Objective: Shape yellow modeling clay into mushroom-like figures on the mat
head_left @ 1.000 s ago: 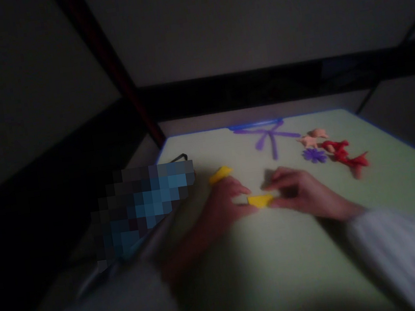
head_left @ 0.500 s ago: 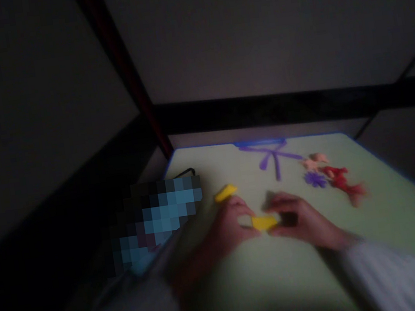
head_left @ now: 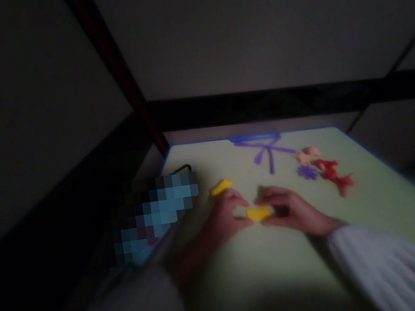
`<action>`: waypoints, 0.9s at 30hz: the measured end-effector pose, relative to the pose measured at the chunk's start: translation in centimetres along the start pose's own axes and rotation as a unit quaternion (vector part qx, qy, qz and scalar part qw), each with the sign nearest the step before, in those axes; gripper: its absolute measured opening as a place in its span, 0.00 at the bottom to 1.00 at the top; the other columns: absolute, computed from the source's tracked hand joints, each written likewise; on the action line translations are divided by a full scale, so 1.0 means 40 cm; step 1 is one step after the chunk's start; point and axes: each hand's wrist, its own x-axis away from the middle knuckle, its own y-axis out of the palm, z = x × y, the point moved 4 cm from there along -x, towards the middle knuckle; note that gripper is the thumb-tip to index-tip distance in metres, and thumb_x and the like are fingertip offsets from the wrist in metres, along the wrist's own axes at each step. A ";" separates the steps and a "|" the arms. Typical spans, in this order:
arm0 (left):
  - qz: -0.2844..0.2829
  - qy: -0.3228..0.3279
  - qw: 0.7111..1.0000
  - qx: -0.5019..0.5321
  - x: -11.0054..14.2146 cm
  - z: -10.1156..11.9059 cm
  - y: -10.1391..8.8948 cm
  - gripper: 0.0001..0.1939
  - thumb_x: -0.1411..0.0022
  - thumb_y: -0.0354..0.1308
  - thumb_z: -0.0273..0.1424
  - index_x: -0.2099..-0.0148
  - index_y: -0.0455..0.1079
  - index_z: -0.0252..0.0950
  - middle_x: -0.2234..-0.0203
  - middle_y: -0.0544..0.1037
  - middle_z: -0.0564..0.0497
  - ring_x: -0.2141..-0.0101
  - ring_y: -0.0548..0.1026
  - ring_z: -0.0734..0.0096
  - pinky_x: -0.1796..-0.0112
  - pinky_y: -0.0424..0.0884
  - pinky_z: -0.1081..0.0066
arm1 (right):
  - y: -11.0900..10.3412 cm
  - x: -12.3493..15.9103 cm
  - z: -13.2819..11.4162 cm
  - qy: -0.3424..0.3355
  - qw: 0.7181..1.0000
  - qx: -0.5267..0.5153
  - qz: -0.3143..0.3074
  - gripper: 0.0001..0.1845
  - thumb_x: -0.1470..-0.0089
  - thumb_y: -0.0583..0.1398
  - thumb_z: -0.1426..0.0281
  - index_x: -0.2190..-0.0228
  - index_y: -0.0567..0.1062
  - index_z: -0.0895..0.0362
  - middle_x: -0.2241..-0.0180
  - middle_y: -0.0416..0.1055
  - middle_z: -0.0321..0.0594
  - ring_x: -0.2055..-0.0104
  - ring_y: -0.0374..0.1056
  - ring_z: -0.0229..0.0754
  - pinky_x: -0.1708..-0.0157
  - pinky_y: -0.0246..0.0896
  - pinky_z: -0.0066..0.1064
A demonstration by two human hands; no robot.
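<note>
A small flat yellow piece [head_left: 259, 214], with slanted ends, lies between my two hands over the pale tabletop [head_left: 248, 283]. My left hand [head_left: 227, 214] has its thumb and fingers curled at the left end of it. At the opposite end, the thumb and fingers of my right hand [head_left: 292, 210] are bent round in the same way. Dim light and blur hide the exact contact and what the piece is made of. Just beyond my left hand rests a second, longer yellow piece [head_left: 221, 187].
Purple strips [head_left: 271, 159] lie near the table's far edge, beside a blue bar [head_left: 255, 138]. To the right are a purple flower shape [head_left: 306, 172], pinkish shapes [head_left: 303, 157] and red shapes [head_left: 331, 171]. A blurred-out blue item [head_left: 161, 208] is at the left edge.
The whole view has shifted down, then slightly back up and left, with the camera. Both hands stay at the small yellow piece, with only slight finger movement.
</note>
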 end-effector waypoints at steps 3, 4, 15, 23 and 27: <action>-0.079 0.083 0.993 -0.039 0.016 0.040 0.012 0.29 0.52 0.65 0.34 0.46 0.66 0.36 0.48 0.69 0.43 0.46 0.65 0.59 0.46 0.63 0.59 | -0.034 0.006 0.021 0.018 1.000 -0.021 0.010 0.18 0.51 0.63 0.61 0.60 0.76 0.58 0.69 0.69 0.41 0.70 0.66 0.39 0.71 0.63 0.31; -0.118 0.125 0.984 -0.057 0.025 0.052 0.021 0.33 0.49 0.63 0.37 0.42 0.60 0.35 0.43 0.64 0.42 0.42 0.61 0.60 0.43 0.59 0.60 | -0.045 0.006 0.030 0.030 0.999 -0.026 0.029 0.16 0.50 0.62 0.61 0.62 0.76 0.59 0.70 0.69 0.41 0.71 0.65 0.39 0.71 0.63 0.31; -0.216 0.196 0.944 -0.153 0.055 0.064 0.054 0.35 0.39 0.48 0.47 0.36 0.48 0.33 0.36 0.50 0.42 0.36 0.48 0.63 0.38 0.45 0.62 | -0.047 0.001 0.067 0.080 0.990 -0.039 0.113 0.15 0.46 0.58 0.60 0.66 0.76 0.59 0.64 0.74 0.46 0.63 0.70 0.43 0.63 0.66 0.36; -0.172 0.212 0.951 -0.141 0.050 0.057 0.045 0.39 0.39 0.47 0.46 0.34 0.39 0.33 0.35 0.44 0.42 0.36 0.42 0.64 0.38 0.43 0.62 | -0.055 0.004 0.071 0.074 0.990 -0.036 0.112 0.15 0.46 0.57 0.60 0.65 0.77 0.59 0.65 0.75 0.46 0.65 0.70 0.43 0.65 0.66 0.36; -0.192 0.217 0.942 -0.167 0.047 0.052 0.057 0.37 0.38 0.46 0.47 0.34 0.42 0.32 0.35 0.46 0.41 0.36 0.43 0.63 0.38 0.43 0.62 | -0.053 0.002 0.071 0.072 0.992 -0.031 0.102 0.15 0.46 0.57 0.61 0.66 0.77 0.60 0.67 0.75 0.45 0.66 0.69 0.42 0.66 0.65 0.35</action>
